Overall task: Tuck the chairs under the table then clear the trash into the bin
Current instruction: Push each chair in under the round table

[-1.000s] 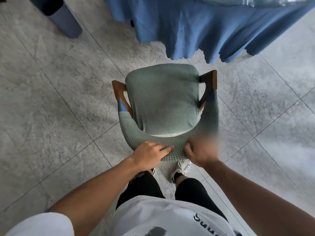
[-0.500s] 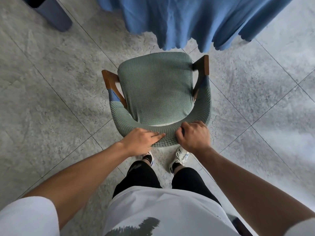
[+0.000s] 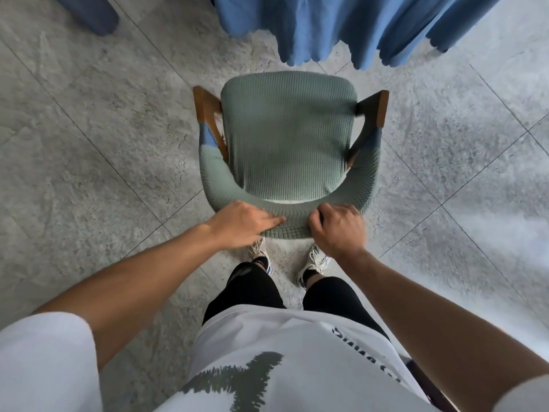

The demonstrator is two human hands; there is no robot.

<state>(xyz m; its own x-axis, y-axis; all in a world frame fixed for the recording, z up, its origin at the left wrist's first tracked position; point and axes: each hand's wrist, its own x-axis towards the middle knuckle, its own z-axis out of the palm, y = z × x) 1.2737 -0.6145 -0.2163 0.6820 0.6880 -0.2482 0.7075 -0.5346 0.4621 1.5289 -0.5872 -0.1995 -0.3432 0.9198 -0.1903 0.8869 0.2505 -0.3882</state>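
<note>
Up in the upper left corner of the frame sits a dark blue-grey bin [image 3: 89, 13], only its lower part showing, standing on the grey tiled floor [image 3: 89, 138]. Moving in from the lower left, a bare forearm runs up to the left hand [image 3: 243, 226], which lies flat on the curved back of the chair [image 3: 288, 138], fingers straight and pressed together, pointing toward the middle of the backrest. The chair itself takes the centre of the frame: sage-green knitted cover over seat and back, brown wooden armrests poking out on either side, its front edge near the hanging folds of the blue tablecloth [image 3: 341, 28] along the top, with a strip of floor between them, so the seat is not yet under the table. Below the backrest, two white trainers stand on the tiles just behind the chair. Over to the right of centre, the right hand [image 3: 337, 228] grips the backrest, fingers curled over its top edge, knuckles up, thumb on the near side. The two hands sit close together on the rail, not touching. A white printed T-shirt fills the bottom of the frame.
</note>
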